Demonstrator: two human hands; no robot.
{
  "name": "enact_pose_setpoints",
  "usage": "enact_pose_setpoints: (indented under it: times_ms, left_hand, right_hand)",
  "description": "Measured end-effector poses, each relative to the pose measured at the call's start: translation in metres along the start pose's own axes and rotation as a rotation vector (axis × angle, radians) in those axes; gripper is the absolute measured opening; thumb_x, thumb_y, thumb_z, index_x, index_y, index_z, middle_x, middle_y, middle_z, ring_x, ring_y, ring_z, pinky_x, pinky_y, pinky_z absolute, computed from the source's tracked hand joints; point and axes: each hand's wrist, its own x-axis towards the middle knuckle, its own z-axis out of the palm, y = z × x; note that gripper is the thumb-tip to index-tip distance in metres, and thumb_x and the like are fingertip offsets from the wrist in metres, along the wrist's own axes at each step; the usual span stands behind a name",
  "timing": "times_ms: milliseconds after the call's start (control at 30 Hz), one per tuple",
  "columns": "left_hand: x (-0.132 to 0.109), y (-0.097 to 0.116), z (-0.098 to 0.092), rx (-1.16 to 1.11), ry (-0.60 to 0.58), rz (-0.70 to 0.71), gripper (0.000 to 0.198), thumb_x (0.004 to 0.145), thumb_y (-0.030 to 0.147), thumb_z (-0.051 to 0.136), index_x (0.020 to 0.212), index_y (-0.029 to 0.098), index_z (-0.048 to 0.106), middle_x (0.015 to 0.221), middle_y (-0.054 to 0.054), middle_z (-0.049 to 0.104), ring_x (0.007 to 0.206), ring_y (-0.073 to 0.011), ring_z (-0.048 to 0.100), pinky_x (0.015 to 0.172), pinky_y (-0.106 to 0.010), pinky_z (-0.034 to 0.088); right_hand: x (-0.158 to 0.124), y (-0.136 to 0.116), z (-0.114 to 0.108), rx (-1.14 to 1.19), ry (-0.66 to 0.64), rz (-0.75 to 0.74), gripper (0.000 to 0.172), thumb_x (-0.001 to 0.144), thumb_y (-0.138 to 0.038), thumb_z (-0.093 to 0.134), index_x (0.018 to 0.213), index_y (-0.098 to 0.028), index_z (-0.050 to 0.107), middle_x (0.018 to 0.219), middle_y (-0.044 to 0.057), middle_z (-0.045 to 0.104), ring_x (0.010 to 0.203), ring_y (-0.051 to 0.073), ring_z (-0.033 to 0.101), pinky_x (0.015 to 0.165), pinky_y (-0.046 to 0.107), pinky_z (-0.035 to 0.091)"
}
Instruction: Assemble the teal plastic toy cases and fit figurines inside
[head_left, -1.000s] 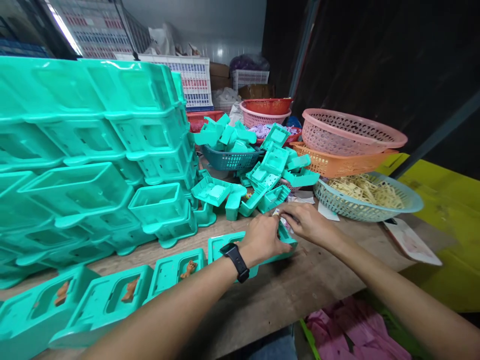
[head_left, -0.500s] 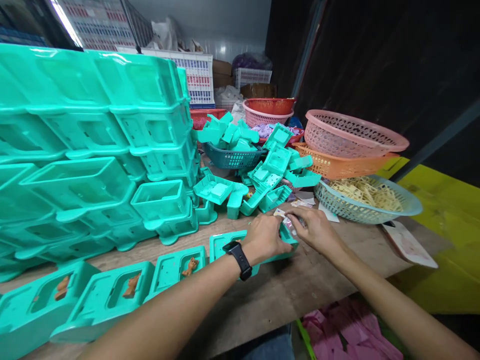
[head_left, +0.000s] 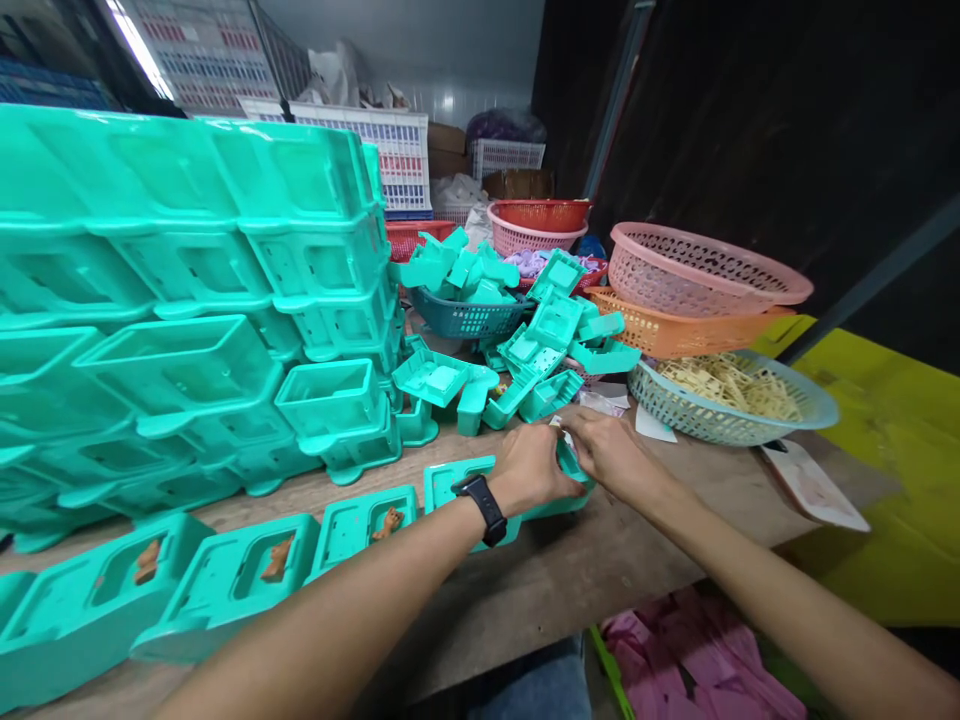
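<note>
My left hand [head_left: 529, 465], with a black watch on the wrist, is closed around a turquoise plastic box [head_left: 559, 505] on the table. Beside it my right hand [head_left: 611, 450] has its fingers pinched at the far end of that box, against a small pale piece [head_left: 566, 436] mostly hidden by the fingers; it looks like a sticker. Left of my hands another turquoise box [head_left: 457, 472] lies partly behind my wrist. Further left runs a row of similar boxes with small brown animal figures [head_left: 388, 523] in their recesses.
Stacked turquoise boxes [head_left: 187, 390] rise high on the left. Loose turquoise parts [head_left: 551, 320] are heaped ahead, spilling from a dark basket [head_left: 469, 318]. Pink [head_left: 705, 275] and pale blue [head_left: 720, 425] baskets stand at right. A crate of pink pieces [head_left: 690, 660] sits below the table edge.
My right hand has moved slightly left, closer to my left hand, covering more of the pale piece. The view has shifted a little; the left hand keeps its grip on the box.
</note>
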Motion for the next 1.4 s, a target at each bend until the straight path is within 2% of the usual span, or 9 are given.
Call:
enact_pose_setpoints:
  times_ms: [233, 400, 500, 633, 800, 1000, 1167, 1300, 1400]
  left_hand:
    - [-0.002, 0.003, 0.000, -0.019, -0.004, -0.049, 0.048, 0.072, 0.038, 0.088, 0.111, 0.020, 0.068, 0.100, -0.006, 0.079, 0.099, -0.0317, 0.076, 0.085, -0.035, 0.060]
    - [-0.004, 0.005, -0.002, -0.045, -0.001, -0.084, 0.080, 0.069, 0.039, 0.092, 0.133, 0.013, 0.050, 0.109, -0.012, 0.078, 0.108, -0.0355, 0.074, 0.087, -0.038, 0.060]
    - [-0.006, 0.005, -0.002, -0.061, -0.004, -0.082, 0.083, 0.070, 0.037, 0.091, 0.134, 0.011, 0.045, 0.110, -0.014, 0.077, 0.111, -0.0370, 0.073, 0.089, -0.039, 0.059]
    - [-0.005, 0.002, -0.003, -0.084, -0.020, -0.060, 0.089, 0.072, 0.036, 0.090, 0.141, 0.010, 0.040, 0.113, -0.014, 0.076, 0.115, -0.0369, 0.072, 0.094, -0.042, 0.059]
    - [-0.003, -0.007, -0.016, -0.088, -0.125, -0.013, 0.105, 0.059, 0.033, 0.097, 0.145, 0.010, 0.040, 0.124, -0.016, 0.073, 0.117, -0.0354, 0.071, 0.090, -0.036, 0.061]
    - [-0.013, -0.016, -0.026, -0.038, -0.144, 0.002, 0.090, 0.061, 0.031, 0.096, 0.136, 0.009, 0.051, 0.124, -0.018, 0.072, 0.108, -0.0344, 0.073, 0.080, -0.034, 0.061]
    - [-0.022, -0.023, -0.023, -0.005, -0.099, 0.075, 0.085, 0.068, 0.033, 0.093, 0.141, 0.014, 0.053, 0.122, -0.012, 0.075, 0.109, -0.0317, 0.073, 0.083, -0.032, 0.059]
    - [-0.030, -0.024, -0.018, 0.058, -0.078, 0.113, 0.039, 0.081, 0.031, 0.079, 0.116, 0.015, 0.073, 0.107, -0.012, 0.079, 0.100, -0.0326, 0.075, 0.082, -0.035, 0.058]
    - [-0.034, -0.024, -0.014, 0.102, -0.062, 0.149, 0.025, 0.085, 0.027, 0.073, 0.105, 0.014, 0.076, 0.108, -0.016, 0.079, 0.102, -0.0329, 0.074, 0.086, -0.036, 0.057]
  right_hand:
    - [0.002, 0.000, 0.000, 0.002, -0.024, -0.001, 0.034, 0.088, -0.006, 0.048, 0.100, -0.020, 0.076, 0.104, 0.012, 0.078, 0.095, 0.026, 0.074, 0.085, 0.035, 0.057]
    - [0.002, 0.002, -0.001, 0.022, 0.020, 0.016, 0.031, 0.091, -0.013, 0.046, 0.100, -0.020, 0.075, 0.106, 0.013, 0.079, 0.094, 0.029, 0.076, 0.082, 0.039, 0.059]
    - [-0.005, -0.003, -0.006, 0.052, 0.093, 0.058, 0.029, 0.096, -0.027, 0.053, 0.114, -0.018, 0.074, 0.104, 0.013, 0.080, 0.092, 0.030, 0.077, 0.080, 0.039, 0.060]
    - [-0.024, -0.017, -0.010, 0.109, 0.209, 0.141, 0.043, 0.105, -0.042, 0.046, 0.135, -0.020, 0.067, 0.110, 0.012, 0.081, 0.098, 0.031, 0.077, 0.083, 0.041, 0.061]
    - [-0.038, -0.032, 0.002, 0.214, 0.209, 0.166, 0.040, 0.102, -0.047, 0.050, 0.114, -0.025, 0.081, 0.119, 0.011, 0.079, 0.113, 0.031, 0.074, 0.095, 0.046, 0.061]
    - [-0.036, -0.031, 0.017, 0.335, 0.174, 0.267, 0.035, 0.088, -0.051, 0.067, 0.107, -0.026, 0.084, 0.129, 0.016, 0.073, 0.121, 0.040, 0.069, 0.105, 0.065, 0.051]
    - [-0.033, -0.024, 0.025, 0.545, 0.154, 0.356, 0.042, 0.083, -0.056, 0.070, 0.106, -0.023, 0.082, 0.118, 0.015, 0.077, 0.113, 0.034, 0.072, 0.092, 0.049, 0.060]
    - [-0.032, -0.025, 0.030, 0.672, 0.152, 0.399, 0.041, 0.079, -0.057, 0.071, 0.101, -0.024, 0.079, 0.112, 0.010, 0.078, 0.109, 0.031, 0.072, 0.094, 0.046, 0.058]
    - [-0.032, -0.029, 0.035, 0.729, 0.186, 0.436, 0.041, 0.076, -0.057, 0.071, 0.100, -0.023, 0.075, 0.110, 0.010, 0.077, 0.109, 0.029, 0.070, 0.096, 0.044, 0.056]
